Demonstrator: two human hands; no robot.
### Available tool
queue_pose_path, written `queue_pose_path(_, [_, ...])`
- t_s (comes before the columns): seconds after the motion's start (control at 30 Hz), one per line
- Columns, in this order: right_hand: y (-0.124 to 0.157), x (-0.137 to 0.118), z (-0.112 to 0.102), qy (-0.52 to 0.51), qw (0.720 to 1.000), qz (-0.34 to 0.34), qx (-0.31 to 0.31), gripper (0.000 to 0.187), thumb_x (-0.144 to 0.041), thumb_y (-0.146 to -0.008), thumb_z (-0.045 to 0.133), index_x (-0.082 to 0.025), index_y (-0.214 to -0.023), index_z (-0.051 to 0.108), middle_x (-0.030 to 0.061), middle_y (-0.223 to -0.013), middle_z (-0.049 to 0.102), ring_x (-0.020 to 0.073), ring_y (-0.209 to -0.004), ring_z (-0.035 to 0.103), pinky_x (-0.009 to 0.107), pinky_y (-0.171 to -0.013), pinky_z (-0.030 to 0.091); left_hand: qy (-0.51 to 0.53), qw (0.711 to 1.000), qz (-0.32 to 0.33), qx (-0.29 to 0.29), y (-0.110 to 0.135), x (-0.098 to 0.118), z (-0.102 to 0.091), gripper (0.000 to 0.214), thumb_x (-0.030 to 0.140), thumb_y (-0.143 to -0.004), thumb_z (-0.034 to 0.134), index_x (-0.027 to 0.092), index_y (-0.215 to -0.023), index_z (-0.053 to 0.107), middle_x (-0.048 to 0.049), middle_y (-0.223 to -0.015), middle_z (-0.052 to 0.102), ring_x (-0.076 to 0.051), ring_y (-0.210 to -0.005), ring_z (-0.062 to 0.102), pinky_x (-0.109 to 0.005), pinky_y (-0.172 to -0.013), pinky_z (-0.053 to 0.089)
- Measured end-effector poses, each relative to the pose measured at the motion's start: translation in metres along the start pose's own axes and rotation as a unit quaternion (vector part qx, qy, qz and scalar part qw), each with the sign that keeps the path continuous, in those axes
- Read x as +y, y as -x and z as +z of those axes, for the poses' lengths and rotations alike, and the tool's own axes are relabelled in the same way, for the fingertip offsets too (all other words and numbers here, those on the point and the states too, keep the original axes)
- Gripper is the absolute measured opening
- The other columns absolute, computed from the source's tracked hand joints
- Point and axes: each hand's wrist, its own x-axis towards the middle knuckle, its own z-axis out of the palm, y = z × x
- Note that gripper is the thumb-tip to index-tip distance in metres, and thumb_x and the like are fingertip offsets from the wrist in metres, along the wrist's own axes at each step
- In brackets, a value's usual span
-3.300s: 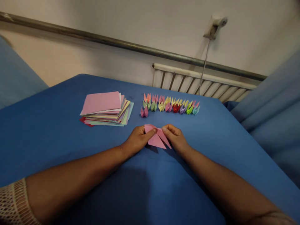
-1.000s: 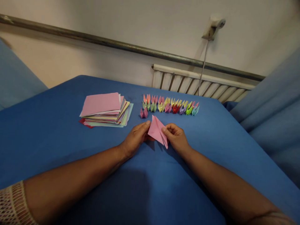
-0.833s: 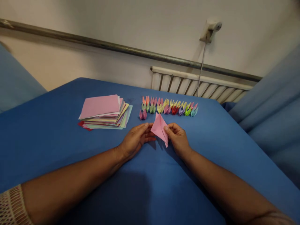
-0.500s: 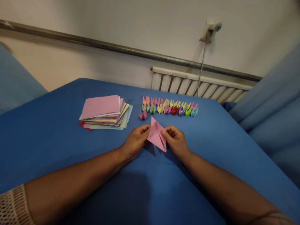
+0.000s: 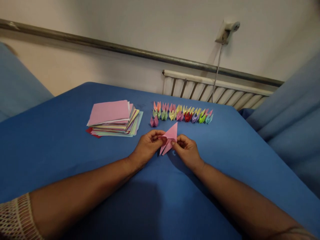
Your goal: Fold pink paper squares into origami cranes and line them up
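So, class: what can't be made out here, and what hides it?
All in the head view:
Pink paper: far side, turned away.
Left hand: some fingertips, behind that paper.
Back-row paper figures: some lower parts, behind the next row.
Paper stack: lower sheets' faces, under the top sheet.
Sleeve: cut off by the left edge.

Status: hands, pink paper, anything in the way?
Left hand and right hand both pinching pink paper. Paper folded, sharp tip pointing away. Nothing seen blocking; folded paper figures beyond, paper stack to the left.
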Motion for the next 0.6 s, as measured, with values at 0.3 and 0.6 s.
queue_pose_path(0.3, [-0.005, -0.007, 0.000, -0.008, 0.998, 0.054, 0.026, 0.032, -0.047, -0.076, 0.061, -0.018, -0.062, 0.057, -0.0049, -0.049, 0.049, 0.0085, -0.045, 0.041, 0.021, -0.044, 0.032, -0.136, 0.989, 0.061, -0.023, 0.004, -0.005, -0.001, 0.044, 0.033, -0.071, 0.070, 0.015, -0.108, 0.055, -0.0057, -0.096, 0.065, -0.017, -0.084, 0.064, -0.031, -0.078, 0.051])
queue_pose_path(0.6, [0.000, -0.008, 0.004, 0.001, 0.995, 0.102, -0.020, 0.037, -0.052, -0.076, 0.060, -0.017, -0.063, 0.058, -0.0036, -0.044, 0.053, 0.0095, -0.037, 0.046, 0.021, -0.039, 0.035, -0.219, 0.971, 0.095, 0.002, -0.003, -0.008, -0.008, 0.023, 0.038, -0.078, 0.063, 0.017, -0.085, 0.057, 0.0001, -0.076, 0.063, -0.014, -0.068, 0.060, -0.024, -0.060, 0.048])
